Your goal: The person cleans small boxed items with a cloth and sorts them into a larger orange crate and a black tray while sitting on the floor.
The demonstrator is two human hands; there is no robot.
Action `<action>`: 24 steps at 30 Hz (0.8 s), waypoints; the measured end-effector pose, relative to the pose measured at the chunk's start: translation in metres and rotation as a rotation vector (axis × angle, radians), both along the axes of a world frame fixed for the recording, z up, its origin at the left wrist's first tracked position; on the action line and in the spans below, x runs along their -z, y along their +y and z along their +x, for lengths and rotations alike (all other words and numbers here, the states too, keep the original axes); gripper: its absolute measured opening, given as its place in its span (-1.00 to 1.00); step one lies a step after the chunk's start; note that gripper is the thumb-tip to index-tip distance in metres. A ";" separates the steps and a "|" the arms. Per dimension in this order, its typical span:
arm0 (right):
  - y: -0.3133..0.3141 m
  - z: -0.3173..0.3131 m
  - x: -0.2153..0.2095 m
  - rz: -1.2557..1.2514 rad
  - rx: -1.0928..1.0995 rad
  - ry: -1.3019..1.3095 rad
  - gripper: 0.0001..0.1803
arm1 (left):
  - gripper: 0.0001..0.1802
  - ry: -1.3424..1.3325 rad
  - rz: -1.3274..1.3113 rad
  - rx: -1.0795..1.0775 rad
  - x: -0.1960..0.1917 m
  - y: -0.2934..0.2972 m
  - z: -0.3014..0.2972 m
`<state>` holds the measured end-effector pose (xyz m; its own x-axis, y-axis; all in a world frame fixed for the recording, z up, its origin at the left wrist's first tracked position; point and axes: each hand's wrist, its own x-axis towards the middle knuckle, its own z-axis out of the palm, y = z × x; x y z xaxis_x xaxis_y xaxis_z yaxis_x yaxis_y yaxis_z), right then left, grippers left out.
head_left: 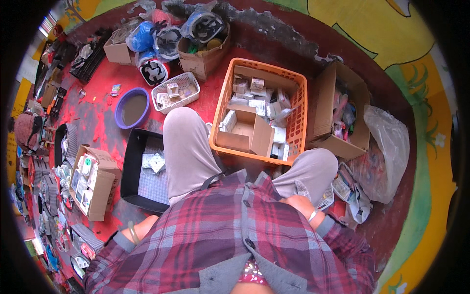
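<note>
My left hand (145,227), with a bangle at the wrist, is at my left side beside my thigh. The shirt hides its fingers. Near it stands a black bin (133,171) with a grey checked bottom, holding a few small white packets (156,162). My right hand (298,203) lies against my right thigh, its fingers hidden by the leg and shirt. Between my knees stands an orange plastic basket (301,120). Small boxes and packets (259,103) fill it, and an open cardboard box (247,130) sits inside its near part.
A white basket (176,92) and a purple basin (132,108) of murky water stand ahead on the left. Cardboard boxes (333,98) flank the orange basket, one with clear plastic (387,157) beside it. Another open carton (93,182) and several bins line the left.
</note>
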<state>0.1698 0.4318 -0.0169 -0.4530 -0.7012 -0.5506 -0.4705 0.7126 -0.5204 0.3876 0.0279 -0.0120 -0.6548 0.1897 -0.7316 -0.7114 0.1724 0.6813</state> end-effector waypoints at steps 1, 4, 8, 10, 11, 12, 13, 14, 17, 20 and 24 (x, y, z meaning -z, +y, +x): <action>0.000 0.004 -0.005 -0.028 0.044 0.016 -0.69 | -0.74 0.064 -0.080 0.040 0.017 -0.006 0.014; 0.021 0.007 0.004 0.060 0.041 -0.051 -0.71 | -0.77 0.234 -0.379 0.192 0.047 -0.013 0.029; 0.001 0.011 -0.025 0.149 0.061 0.102 -0.71 | -0.79 0.396 -0.681 0.226 0.037 0.001 0.034; -0.001 0.009 -0.017 0.051 0.028 0.124 -0.69 | -0.80 0.434 -0.646 0.021 -0.003 0.025 0.004; 0.003 0.007 -0.006 0.007 0.015 0.001 -0.69 | -0.80 0.504 -0.647 0.051 0.010 0.020 0.011; 0.012 0.004 0.009 -0.036 0.002 -0.121 -0.69 | -0.80 0.547 -0.634 0.063 0.021 0.016 0.015; 0.019 -0.003 0.025 -0.106 -0.012 -0.271 -0.68 | -0.80 0.557 -0.642 0.088 0.012 0.016 0.009; 0.022 -0.005 0.031 -0.162 0.003 -0.372 -0.69 | -0.80 0.604 -0.617 0.095 0.025 0.012 0.010; 0.029 -0.007 0.044 -0.302 0.058 -0.682 -0.71 | -0.80 0.685 -0.571 0.120 0.036 0.007 0.004; 0.030 -0.007 0.040 -0.250 0.137 -0.762 -0.72 | -0.80 0.733 -0.534 0.147 0.039 0.005 -0.003; 0.034 0.008 0.022 -0.169 0.479 -0.714 -0.68 | -0.80 0.817 -0.481 0.176 0.059 -0.002 -0.008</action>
<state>0.1776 0.4662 -0.0388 -0.3059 -0.6217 -0.7210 0.3382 0.6370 -0.6927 0.3791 0.0264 -0.0714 -0.9873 0.1329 -0.0876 0.0142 0.6217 0.7831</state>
